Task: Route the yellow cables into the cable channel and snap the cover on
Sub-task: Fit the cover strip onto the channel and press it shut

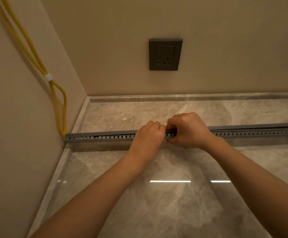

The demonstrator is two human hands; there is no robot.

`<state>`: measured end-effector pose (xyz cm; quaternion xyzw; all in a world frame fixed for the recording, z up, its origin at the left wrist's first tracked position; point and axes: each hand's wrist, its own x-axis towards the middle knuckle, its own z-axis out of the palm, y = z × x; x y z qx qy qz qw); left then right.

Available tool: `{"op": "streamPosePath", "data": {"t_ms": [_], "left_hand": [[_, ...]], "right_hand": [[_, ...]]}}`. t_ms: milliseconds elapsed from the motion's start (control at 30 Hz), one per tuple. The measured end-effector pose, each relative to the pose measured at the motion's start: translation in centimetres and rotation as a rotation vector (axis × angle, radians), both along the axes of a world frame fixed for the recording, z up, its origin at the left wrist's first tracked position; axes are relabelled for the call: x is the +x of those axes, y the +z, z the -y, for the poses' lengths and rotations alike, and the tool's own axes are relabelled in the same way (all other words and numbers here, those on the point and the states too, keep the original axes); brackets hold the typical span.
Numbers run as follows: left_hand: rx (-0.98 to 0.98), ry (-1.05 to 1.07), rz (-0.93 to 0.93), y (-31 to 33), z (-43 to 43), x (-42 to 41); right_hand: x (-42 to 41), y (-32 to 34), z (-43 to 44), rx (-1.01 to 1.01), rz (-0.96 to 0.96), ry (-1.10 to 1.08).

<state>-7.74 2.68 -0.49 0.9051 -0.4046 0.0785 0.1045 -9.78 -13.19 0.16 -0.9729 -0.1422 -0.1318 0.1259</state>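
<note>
Two yellow cables (36,60), bound by a white tie (47,77), descend the left wall into the long grey perforated plastic cable channel (105,136) on the marble surface (157,194). Left hand (148,134) and right hand (189,131), side by side, are closed around the channel's grey cover (251,126).

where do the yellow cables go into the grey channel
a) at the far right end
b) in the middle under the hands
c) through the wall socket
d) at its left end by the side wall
d: the yellow cables drop down the side wall and enter the grey channel at its left end, well left of both hands.
</note>
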Motion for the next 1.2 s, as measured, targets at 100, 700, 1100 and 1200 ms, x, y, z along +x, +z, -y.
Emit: {"op": "streamPosePath", "data": {"t_ms": [100,700,1100,1200], "left_hand": [[-0.004,0.017,-0.002,0.3,-0.1,0.3],[0.136,0.029,-0.017,1.4,-0.1,0.8],[-0.013,-0.047,-0.030,0.0,-1.1,1.7],[-0.044,-0.040,-0.034,-0.2,-1.4,1.6]], "right_hand": [[-0.3,-0.2,-0.1,0.019,0.059,0.030],[-3.8,-0.8,3.9,0.015,0.069,0.005],[-3.6,0.6,2.6,-0.049,-0.041,-0.148],[-3.1,0.9,2.5,-0.054,-0.072,-0.134]]}}
